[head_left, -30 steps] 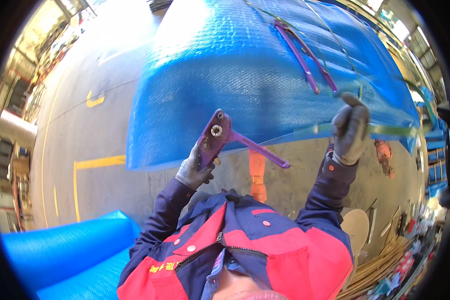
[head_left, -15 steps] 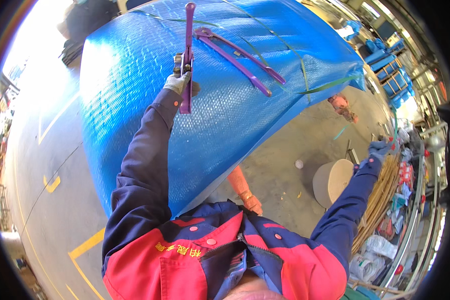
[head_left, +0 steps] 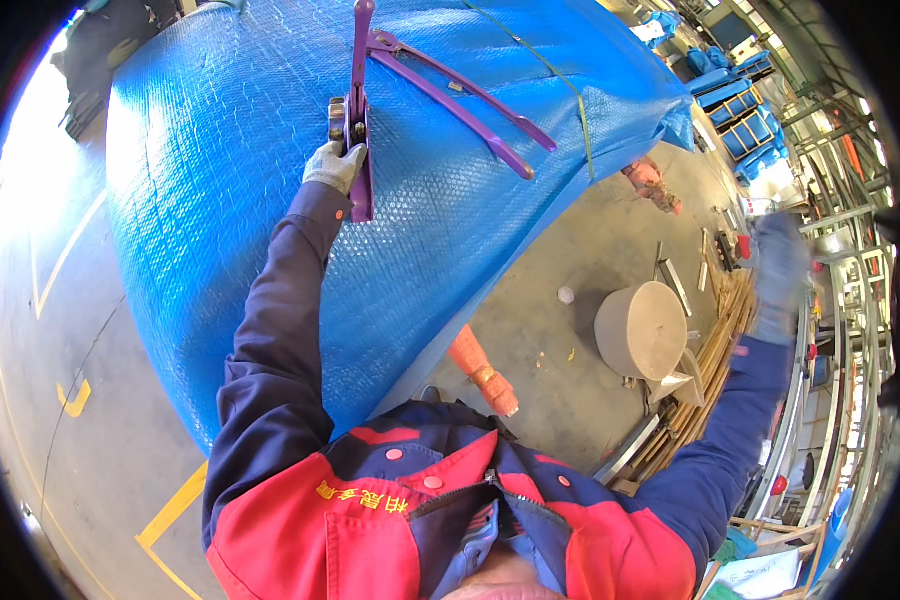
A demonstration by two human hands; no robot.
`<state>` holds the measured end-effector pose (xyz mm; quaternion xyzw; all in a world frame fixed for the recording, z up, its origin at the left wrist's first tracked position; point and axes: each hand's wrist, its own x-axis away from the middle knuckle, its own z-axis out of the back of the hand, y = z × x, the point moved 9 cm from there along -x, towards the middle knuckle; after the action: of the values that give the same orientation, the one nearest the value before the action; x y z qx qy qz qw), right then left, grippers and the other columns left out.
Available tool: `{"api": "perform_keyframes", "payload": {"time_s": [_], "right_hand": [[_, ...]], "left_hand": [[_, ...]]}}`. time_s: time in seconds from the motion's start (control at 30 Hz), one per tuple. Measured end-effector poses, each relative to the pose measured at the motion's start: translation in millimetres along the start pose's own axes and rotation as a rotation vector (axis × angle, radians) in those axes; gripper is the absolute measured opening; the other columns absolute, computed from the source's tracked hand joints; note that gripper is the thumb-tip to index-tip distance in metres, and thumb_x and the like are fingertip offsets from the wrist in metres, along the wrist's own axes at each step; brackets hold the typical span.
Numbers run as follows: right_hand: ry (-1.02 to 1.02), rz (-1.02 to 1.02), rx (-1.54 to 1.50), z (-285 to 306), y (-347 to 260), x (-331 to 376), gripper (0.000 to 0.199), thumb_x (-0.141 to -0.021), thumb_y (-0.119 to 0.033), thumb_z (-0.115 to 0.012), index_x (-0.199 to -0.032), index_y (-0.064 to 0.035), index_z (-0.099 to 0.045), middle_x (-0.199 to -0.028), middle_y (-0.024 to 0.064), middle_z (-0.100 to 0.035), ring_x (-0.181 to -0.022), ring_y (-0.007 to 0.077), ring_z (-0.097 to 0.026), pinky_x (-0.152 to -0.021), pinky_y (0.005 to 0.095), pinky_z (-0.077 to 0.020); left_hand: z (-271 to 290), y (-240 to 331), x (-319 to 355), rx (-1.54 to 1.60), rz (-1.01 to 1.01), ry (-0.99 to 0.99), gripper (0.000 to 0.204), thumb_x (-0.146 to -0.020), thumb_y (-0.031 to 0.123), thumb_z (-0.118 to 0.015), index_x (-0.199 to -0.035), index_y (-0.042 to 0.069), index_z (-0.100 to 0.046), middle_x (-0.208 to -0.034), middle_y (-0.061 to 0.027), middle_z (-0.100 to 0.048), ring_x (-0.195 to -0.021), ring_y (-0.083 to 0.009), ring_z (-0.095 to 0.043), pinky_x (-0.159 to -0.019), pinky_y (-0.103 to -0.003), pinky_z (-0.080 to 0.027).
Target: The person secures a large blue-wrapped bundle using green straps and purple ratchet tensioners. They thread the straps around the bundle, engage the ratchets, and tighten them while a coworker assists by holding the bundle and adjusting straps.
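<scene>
The left hand (head_left: 333, 165) has its fingers closed around the purple strapping tool (head_left: 361, 120), whose long axis runs twelve to six; the right hand (head_left: 778, 275), blurred, grip unclear, hangs well apart at three o'clock.

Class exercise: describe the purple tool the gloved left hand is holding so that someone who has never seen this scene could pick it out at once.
Start at the big bundle wrapped in blue bubble sheet. The left hand, in a pale glove, grips a purple hand tool standing upright against it. Unlike the other purple tool lying loose nearby with two long spread handles, this one has a metal head beside the glove.
</scene>
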<state>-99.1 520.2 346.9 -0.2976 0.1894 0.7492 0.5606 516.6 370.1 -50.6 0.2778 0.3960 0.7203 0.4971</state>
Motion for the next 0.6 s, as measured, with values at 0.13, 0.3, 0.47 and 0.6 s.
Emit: {"api": "perform_keyframes", "payload": {"time_s": [0.13, 0.3, 0.47, 0.6], "right_hand": [[-0.421, -0.633, -0.098, -168, 142, 99, 0.025, -0.103, -0.029, -0.066, -0.121, -0.011, -0.071, -0.083, -0.0002, -0.064, -0.066, 0.0124, -0.06, -0.058, 0.0301, -0.0463], [-0.335, -0.94, -0.978, -224, 146, 123, 0.024, -0.103, -0.027, -0.069, -0.122, -0.0128, -0.071, -0.071, -0.0077, -0.051, -0.053, 0.0019, -0.043, -0.045, 0.0205, -0.0351], [-0.26, -0.487, -1.649, -186, -66, 35, 0.035, -0.104, -0.021, -0.066, -0.135, -0.0056, -0.065, -0.081, -0.0057, -0.054, -0.063, 0.0029, -0.046, -0.054, 0.0209, -0.0409], [-0.275, 0.649, -1.732, -78, -308, 105, 0.046, -0.101, -0.017, -0.057, -0.146, -0.0097, -0.058, -0.105, 0.0087, -0.072, -0.085, 0.0249, -0.07, -0.074, 0.0399, -0.0551]], "left_hand": [[38, 43, 50, -0.134, -0.134, 0.14, 0.06, -0.091, 0.052, -0.072, -0.131, 0.007, -0.071, -0.113, -0.0194, -0.077, -0.106, -0.0369, -0.073, -0.092, -0.043, -0.057], [74, 83, 155, -0.006, -0.223, 0.254, 0.057, -0.095, 0.04, -0.075, -0.134, 0.0, -0.064, -0.113, -0.0182, -0.076, -0.104, -0.0312, -0.074, -0.091, -0.04, -0.059], [39, 89, 281, 0.714, 0.012, -0.055, 0.057, -0.107, 0.041, -0.059, -0.145, -0.001, -0.055, -0.129, -0.0182, -0.069, -0.108, -0.0285, -0.073, -0.09, -0.041, -0.062], [86, 78, 359, 1.063, 0.049, 0.085, 0.081, -0.104, 0.065, -0.047, -0.149, -0.002, -0.049, -0.134, -0.0224, -0.066, -0.112, -0.035, -0.071, -0.098, -0.045, -0.058]]}}
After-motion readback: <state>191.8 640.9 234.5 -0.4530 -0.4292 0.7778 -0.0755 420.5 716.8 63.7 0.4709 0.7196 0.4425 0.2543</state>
